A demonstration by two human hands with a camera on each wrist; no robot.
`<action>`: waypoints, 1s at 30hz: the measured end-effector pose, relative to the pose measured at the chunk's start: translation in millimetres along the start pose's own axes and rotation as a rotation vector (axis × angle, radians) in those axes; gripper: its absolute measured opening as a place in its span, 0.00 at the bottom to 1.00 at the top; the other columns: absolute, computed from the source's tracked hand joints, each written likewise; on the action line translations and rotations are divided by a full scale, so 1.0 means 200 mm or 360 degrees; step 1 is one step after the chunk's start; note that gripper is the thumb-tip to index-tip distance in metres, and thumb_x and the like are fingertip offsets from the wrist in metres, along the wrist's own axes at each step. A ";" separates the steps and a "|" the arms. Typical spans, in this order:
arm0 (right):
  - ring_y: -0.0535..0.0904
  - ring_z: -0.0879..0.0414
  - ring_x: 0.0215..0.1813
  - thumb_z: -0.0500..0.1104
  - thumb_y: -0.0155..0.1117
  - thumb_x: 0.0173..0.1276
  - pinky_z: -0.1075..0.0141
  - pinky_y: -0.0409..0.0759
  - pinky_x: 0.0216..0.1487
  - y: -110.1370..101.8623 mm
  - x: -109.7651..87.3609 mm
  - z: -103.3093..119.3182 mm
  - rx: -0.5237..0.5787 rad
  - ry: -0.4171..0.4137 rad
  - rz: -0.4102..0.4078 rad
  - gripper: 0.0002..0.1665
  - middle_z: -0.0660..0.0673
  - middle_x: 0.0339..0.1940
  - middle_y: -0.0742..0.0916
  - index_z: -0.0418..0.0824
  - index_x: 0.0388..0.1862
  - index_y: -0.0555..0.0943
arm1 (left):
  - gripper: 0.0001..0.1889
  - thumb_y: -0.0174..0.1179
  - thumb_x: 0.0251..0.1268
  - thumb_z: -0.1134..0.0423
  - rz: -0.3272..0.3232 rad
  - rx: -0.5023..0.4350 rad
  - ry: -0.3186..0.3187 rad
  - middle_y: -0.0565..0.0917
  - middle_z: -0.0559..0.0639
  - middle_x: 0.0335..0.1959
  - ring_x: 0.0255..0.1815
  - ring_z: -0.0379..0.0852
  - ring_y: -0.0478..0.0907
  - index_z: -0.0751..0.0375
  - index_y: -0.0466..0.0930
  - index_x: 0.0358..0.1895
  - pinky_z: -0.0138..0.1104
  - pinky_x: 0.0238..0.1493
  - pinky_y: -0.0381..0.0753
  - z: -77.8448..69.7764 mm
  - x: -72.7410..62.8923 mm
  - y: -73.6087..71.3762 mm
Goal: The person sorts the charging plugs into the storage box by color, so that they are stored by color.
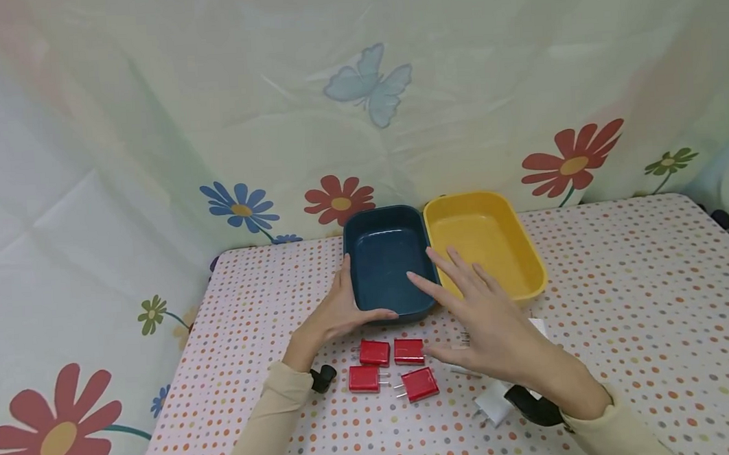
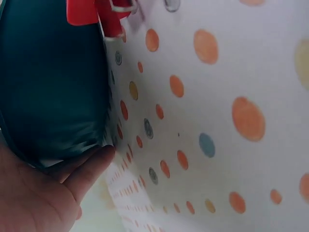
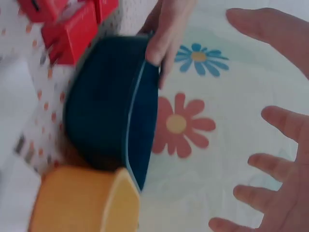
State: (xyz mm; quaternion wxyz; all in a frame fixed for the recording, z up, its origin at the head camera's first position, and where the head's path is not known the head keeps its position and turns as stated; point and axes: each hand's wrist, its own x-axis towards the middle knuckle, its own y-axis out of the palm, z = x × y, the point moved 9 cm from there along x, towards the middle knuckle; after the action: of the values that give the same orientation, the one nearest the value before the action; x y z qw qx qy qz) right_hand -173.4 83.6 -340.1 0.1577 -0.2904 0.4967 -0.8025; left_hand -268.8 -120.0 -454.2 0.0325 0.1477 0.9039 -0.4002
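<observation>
A pale backdrop (image 1: pixel 459 140) printed with flowers and a butterfly (image 1: pixel 372 84) hangs behind a counter (image 1: pixel 629 323) covered in a smooth, multicolored dotted print. A person's left hand (image 1: pixel 334 310) grips the near corner of a glossy dark blue tray (image 1: pixel 387 260), its fingers along the outer left side and its thumb across the near rim. The right hand (image 1: pixel 493 324) is spread wide with fingers apart, holding nothing, raised on the near side of a shiny yellow tray (image 1: pixel 479 232). Both trays are deep and rectangular with rounded corners; the yellow one lies beyond the right hand, just beside the blue.

Between the two hands, in front of the blue tray, four red plugs (image 1: pixel 374 353) lie on the counter, glossy, blocky pieces with thin metal prongs pointing to the left or right. Beneath the right hand and wrist are white plugs (image 1: pixel 494 403), partly hidden, their number impossible to tell. Behind the hands, each wrist wears a black device (image 1: pixel 535 405), and light beige sleeves (image 1: pixel 269 418) cover the forearms toward the near edge.
</observation>
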 end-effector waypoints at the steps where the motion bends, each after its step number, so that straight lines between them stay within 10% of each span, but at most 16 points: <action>1: 0.53 0.34 0.84 0.58 0.86 0.52 0.30 0.58 0.75 0.02 0.00 0.02 0.0025 -0.0022 0.0017 0.61 0.39 0.86 0.59 0.51 0.82 0.66 | 0.77 0.74 0.46 0.25 0.0006 -0.0010 0.0005 0.42 0.60 0.87 0.84 0.64 0.49 0.51 0.26 0.86 0.61 0.76 0.63 0.00 0.00 0.00; 6: 0.78 0.46 0.66 0.52 0.88 0.53 0.48 0.82 0.62 0.11 0.00 0.08 0.0164 -0.0107 0.0121 0.48 0.43 0.71 0.78 0.45 0.72 0.78 | 0.78 0.75 0.46 0.27 0.0010 -0.0075 0.0019 0.41 0.61 0.87 0.85 0.64 0.46 0.50 0.22 0.85 0.62 0.76 0.60 0.00 0.00 0.01; 11: 0.81 0.57 0.49 0.44 0.87 0.55 0.64 0.86 0.47 0.23 -0.01 0.12 0.0349 -0.0138 0.0317 0.33 0.48 0.56 0.84 0.41 0.59 0.85 | 0.78 0.77 0.48 0.31 -0.0006 -0.0090 -0.0001 0.40 0.58 0.87 0.85 0.61 0.45 0.48 0.20 0.85 0.62 0.77 0.59 0.01 0.00 0.01; 20: 0.79 0.59 0.44 0.40 0.85 0.55 0.67 0.85 0.43 0.45 -0.04 0.13 0.0452 -0.0028 0.0651 0.23 0.50 0.46 0.85 0.42 0.50 0.89 | 0.76 0.78 0.48 0.33 -0.0018 -0.0153 -0.0014 0.42 0.56 0.87 0.85 0.60 0.45 0.47 0.23 0.85 0.60 0.77 0.61 0.01 0.00 0.02; 30: 0.79 0.56 0.47 0.37 0.86 0.54 0.59 0.87 0.51 0.51 -0.07 0.12 0.0393 -0.0036 0.0651 0.23 0.48 0.47 0.85 0.39 0.50 0.89 | 0.75 0.78 0.49 0.34 -0.0035 -0.0178 -0.0005 0.43 0.55 0.87 0.85 0.61 0.46 0.46 0.24 0.86 0.60 0.76 0.63 0.02 0.00 0.02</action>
State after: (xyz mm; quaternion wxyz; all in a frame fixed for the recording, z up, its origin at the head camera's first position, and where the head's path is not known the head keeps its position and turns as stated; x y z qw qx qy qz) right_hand -150.8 28.6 -427.7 0.3568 -0.1712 0.4414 -0.8053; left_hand -267.5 -119.5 -459.4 0.0377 0.1349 0.9264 -0.3496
